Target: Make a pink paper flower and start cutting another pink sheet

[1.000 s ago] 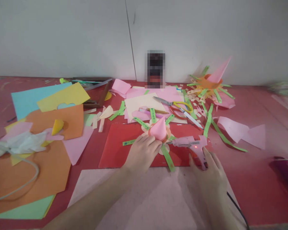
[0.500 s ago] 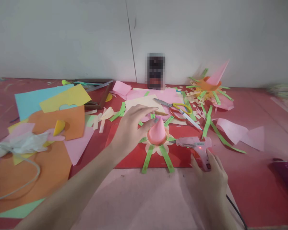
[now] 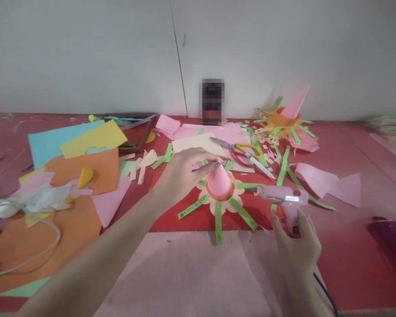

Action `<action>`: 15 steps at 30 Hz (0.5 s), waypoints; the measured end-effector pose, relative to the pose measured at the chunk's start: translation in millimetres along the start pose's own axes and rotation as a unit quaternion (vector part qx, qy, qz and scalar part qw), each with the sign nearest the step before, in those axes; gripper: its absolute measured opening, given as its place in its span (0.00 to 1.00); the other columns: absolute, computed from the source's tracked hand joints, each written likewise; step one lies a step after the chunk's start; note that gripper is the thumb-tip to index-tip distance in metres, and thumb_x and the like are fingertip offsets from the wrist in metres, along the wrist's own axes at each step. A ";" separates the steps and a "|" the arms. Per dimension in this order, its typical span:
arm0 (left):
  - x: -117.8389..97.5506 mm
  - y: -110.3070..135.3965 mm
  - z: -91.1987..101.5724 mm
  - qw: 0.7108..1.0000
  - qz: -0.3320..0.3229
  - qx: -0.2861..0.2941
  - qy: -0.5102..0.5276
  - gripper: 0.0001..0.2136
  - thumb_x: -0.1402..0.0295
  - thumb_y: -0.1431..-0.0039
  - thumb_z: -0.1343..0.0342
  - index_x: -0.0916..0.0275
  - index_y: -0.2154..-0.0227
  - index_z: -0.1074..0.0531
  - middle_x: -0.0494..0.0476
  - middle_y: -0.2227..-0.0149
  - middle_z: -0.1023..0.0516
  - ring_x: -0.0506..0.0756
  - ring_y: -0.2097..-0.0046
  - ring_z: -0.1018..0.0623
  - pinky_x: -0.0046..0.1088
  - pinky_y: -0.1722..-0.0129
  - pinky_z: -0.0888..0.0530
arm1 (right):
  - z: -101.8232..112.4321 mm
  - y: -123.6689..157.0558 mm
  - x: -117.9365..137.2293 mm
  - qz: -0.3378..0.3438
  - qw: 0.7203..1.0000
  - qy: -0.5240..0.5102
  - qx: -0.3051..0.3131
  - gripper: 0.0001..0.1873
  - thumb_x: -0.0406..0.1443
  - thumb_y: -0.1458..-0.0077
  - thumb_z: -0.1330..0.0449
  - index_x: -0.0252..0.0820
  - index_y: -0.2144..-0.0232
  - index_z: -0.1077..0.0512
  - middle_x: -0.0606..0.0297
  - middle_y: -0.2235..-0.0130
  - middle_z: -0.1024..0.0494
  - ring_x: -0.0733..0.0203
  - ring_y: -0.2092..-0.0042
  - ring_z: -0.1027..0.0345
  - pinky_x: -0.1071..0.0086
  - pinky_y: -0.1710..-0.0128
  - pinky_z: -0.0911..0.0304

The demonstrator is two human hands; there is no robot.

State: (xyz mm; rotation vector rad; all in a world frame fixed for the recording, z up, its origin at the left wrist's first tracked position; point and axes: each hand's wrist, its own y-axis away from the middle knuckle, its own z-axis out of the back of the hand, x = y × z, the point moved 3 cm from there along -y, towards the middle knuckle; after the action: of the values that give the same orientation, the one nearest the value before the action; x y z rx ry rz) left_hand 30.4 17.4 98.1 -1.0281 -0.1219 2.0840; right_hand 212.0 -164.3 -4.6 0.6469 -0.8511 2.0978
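My left hand (image 3: pixel 194 169) pinches the tip of a pink paper cone (image 3: pixel 219 182) between thumb and fingers. The cone stands upright on a pale scalloped paper flower (image 3: pixel 239 193), with an orange ring round its base and green paper strips (image 3: pixel 218 224) radiating outward. All of it rests on a red sheet (image 3: pixel 174 220). Wrapped round the handle of a pink glue gun (image 3: pixel 284 196), my right hand (image 3: pixel 297 242) keeps it right of the cone. Its nozzle points left, close to a green strip; whether they touch I cannot tell. A small red light glows on the gun.
Behind the flower lie scissors (image 3: pixel 247 149) and a white pen (image 3: pixel 260 165). A similar pink-coned paper piece (image 3: pixel 285 116) stands at the back right. Coloured paper sheets (image 3: pixel 86 169) and a white cable (image 3: pixel 57 237) spread leftward. A pixelated dark object (image 3: pixel 213 101) leans on the wall.
My left hand has closed on the cone's tip, and the flower with its strips has turned. The glue gun has shifted slightly right, away from the cone.
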 end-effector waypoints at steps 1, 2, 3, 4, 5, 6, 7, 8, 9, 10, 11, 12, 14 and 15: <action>-3.0 0.2 2.0 1.000 -0.001 -0.004 -0.001 0.08 0.64 0.44 0.49 0.57 0.65 0.26 0.51 0.62 0.23 0.51 0.59 0.25 0.24 0.63 0.28 | 1.4 -0.3 -0.3 -0.011 1.000 -0.008 -0.010 0.19 0.46 0.56 0.40 0.37 0.68 0.30 0.66 0.72 0.32 0.66 0.74 0.41 0.72 0.72 0.43; -6.1 0.6 3.8 1.000 -0.005 -0.010 -0.001 0.08 0.65 0.44 0.48 0.57 0.66 0.26 0.51 0.62 0.23 0.51 0.59 0.25 0.24 0.63 0.28 | 2.9 -0.5 -0.6 -0.020 0.999 -0.014 -0.021 0.18 0.46 0.57 0.40 0.37 0.68 0.30 0.66 0.73 0.33 0.66 0.74 0.42 0.72 0.72 0.43; -9.2 1.1 5.6 1.000 -0.010 -0.017 -0.001 0.08 0.65 0.44 0.48 0.57 0.66 0.26 0.51 0.62 0.23 0.51 0.59 0.25 0.24 0.63 0.28 | 4.2 -0.7 -0.8 -0.027 0.999 -0.021 -0.033 0.19 0.46 0.57 0.40 0.37 0.67 0.31 0.67 0.73 0.34 0.67 0.74 0.43 0.72 0.72 0.44; -12.3 1.8 7.2 1.000 -0.018 -0.024 -0.002 0.07 0.65 0.44 0.48 0.57 0.66 0.26 0.51 0.63 0.22 0.51 0.59 0.24 0.24 0.63 0.28 | 5.3 -0.8 -1.1 -0.033 0.998 -0.028 -0.044 0.19 0.46 0.57 0.39 0.37 0.66 0.31 0.68 0.74 0.35 0.67 0.74 0.44 0.72 0.72 0.44; -15.3 2.6 8.8 0.999 -0.027 -0.033 -0.005 0.07 0.66 0.44 0.48 0.57 0.67 0.26 0.50 0.63 0.22 0.51 0.60 0.24 0.24 0.62 0.28 | 6.2 -0.8 -1.3 -0.039 0.997 -0.037 -0.056 0.20 0.46 0.57 0.39 0.38 0.65 0.31 0.69 0.74 0.36 0.67 0.74 0.44 0.72 0.72 0.44; -18.2 3.6 10.3 0.998 -0.036 -0.042 -0.010 0.06 0.66 0.45 0.47 0.57 0.67 0.26 0.50 0.64 0.22 0.51 0.60 0.24 0.24 0.62 0.27 | 7.0 -0.7 -1.6 -0.046 0.996 -0.047 -0.066 0.20 0.46 0.57 0.39 0.38 0.64 0.31 0.69 0.74 0.36 0.67 0.74 0.45 0.72 0.72 0.44; -21.0 4.5 11.9 0.997 -0.047 -0.054 -0.015 0.06 0.66 0.45 0.47 0.57 0.68 0.26 0.50 0.65 0.22 0.51 0.61 0.24 0.25 0.63 0.27 | 7.6 -0.5 -2.0 -0.056 0.994 -0.056 -0.076 0.20 0.46 0.57 0.39 0.38 0.64 0.31 0.70 0.74 0.37 0.67 0.74 0.45 0.72 0.72 0.45; -23.7 5.5 13.5 0.996 -0.060 -0.066 -0.019 0.05 0.67 0.45 0.47 0.57 0.68 0.26 0.50 0.65 0.22 0.51 0.62 0.24 0.25 0.63 0.27 | 8.1 -0.1 -2.3 -0.065 0.992 -0.062 -0.085 0.19 0.46 0.57 0.39 0.39 0.65 0.31 0.70 0.75 0.38 0.67 0.74 0.46 0.72 0.72 0.45; -26.3 6.4 15.1 0.994 -0.073 -0.077 -0.021 0.05 0.67 0.45 0.46 0.57 0.69 0.26 0.50 0.66 0.22 0.51 0.63 0.24 0.25 0.64 0.27 | 8.6 0.3 -2.6 -0.074 0.990 -0.068 -0.095 0.18 0.45 0.58 0.38 0.39 0.66 0.31 0.71 0.76 0.39 0.68 0.75 0.47 0.73 0.73 0.46; -28.9 7.2 16.8 0.992 -0.086 -0.088 -0.023 0.04 0.68 0.46 0.46 0.57 0.69 0.26 0.49 0.67 0.22 0.51 0.63 0.24 0.26 0.64 0.27 | 9.2 0.8 -2.9 -0.078 0.989 -0.073 -0.107 0.17 0.45 0.58 0.38 0.39 0.68 0.31 0.72 0.76 0.40 0.68 0.75 0.47 0.73 0.73 0.46; -31.3 8.0 18.5 0.990 -0.098 -0.099 -0.025 0.04 0.69 0.46 0.46 0.56 0.70 0.26 0.49 0.67 0.22 0.51 0.63 0.24 0.26 0.64 0.26 | 9.6 1.2 -3.1 -0.080 0.987 -0.080 -0.116 0.16 0.44 0.58 0.38 0.39 0.70 0.32 0.72 0.77 0.41 0.68 0.75 0.48 0.73 0.73 0.46; -33.4 8.7 20.3 0.988 -0.110 -0.109 -0.026 0.04 0.69 0.46 0.46 0.56 0.70 0.27 0.49 0.68 0.23 0.51 0.64 0.24 0.26 0.64 0.26 | 9.9 1.6 -3.4 -0.079 0.985 -0.088 -0.124 0.15 0.44 0.58 0.38 0.39 0.72 0.32 0.73 0.77 0.43 0.69 0.75 0.49 0.73 0.74 0.47; -37.1 10.1 23.8 0.983 -0.130 -0.129 -0.025 0.04 0.71 0.46 0.46 0.56 0.70 0.27 0.49 0.68 0.23 0.51 0.64 0.24 0.27 0.64 0.26 | 10.4 2.1 -4.6 -0.080 0.981 -0.111 -0.141 0.14 0.43 0.58 0.38 0.39 0.74 0.34 0.73 0.78 0.44 0.68 0.75 0.49 0.73 0.75 0.47; -38.6 10.8 25.5 0.980 -0.138 -0.140 -0.023 0.04 0.71 0.46 0.45 0.55 0.70 0.27 0.48 0.68 0.23 0.51 0.64 0.24 0.27 0.64 0.26 | 10.7 2.3 -5.4 -0.083 0.978 -0.119 -0.150 0.14 0.43 0.58 0.37 0.40 0.75 0.35 0.73 0.78 0.43 0.68 0.75 0.48 0.73 0.76 0.48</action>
State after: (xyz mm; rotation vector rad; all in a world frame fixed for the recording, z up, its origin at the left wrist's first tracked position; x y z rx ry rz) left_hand 19.5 -10.4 135.0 -1.0595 -0.5632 1.8694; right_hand 215.0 -175.8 -2.1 0.7856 -1.1780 1.7180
